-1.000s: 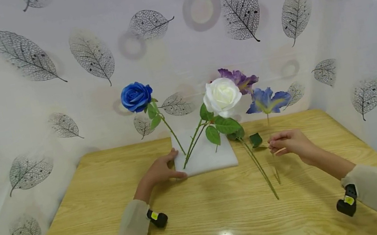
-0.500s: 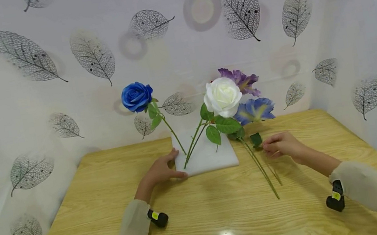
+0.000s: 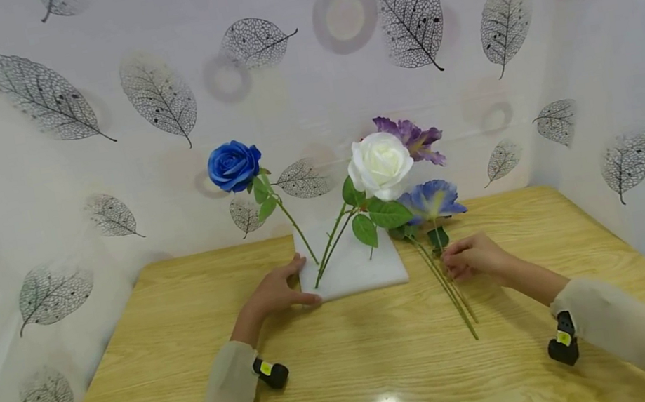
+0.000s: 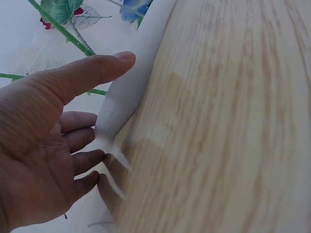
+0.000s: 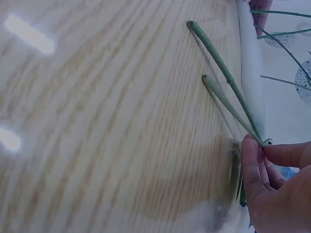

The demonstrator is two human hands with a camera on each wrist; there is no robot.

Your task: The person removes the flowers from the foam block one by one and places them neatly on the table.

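My left hand (image 3: 273,289) holds the near left corner of a white foam block (image 3: 367,277), thumb along the front side, fingers against the left side. From the foam rise a blue rose (image 3: 235,166), leaning left, and a white rose (image 3: 382,166), leaning right. To the right of the block, my right hand (image 3: 476,258) pinches the thin stem of a blue iris (image 3: 433,200) between thumb and fingertips. In the right wrist view that green stem (image 5: 226,99) points away over the table, beside another stem. A purple iris (image 3: 417,139) is partly hidden behind the white rose.
Another green stem (image 3: 450,297) lies on the wooden table (image 3: 339,376) just left of my right hand; which bloom it bears cannot be told. Bits of red petal (image 4: 46,23) show in the left wrist view. A leaf-patterned curtain (image 3: 281,108) surrounds the table.
My right hand has moved left and slightly nearer with the blue iris, whose bloom has gone left and lower, towards the white rose. My left hand and the foam block have stayed put.
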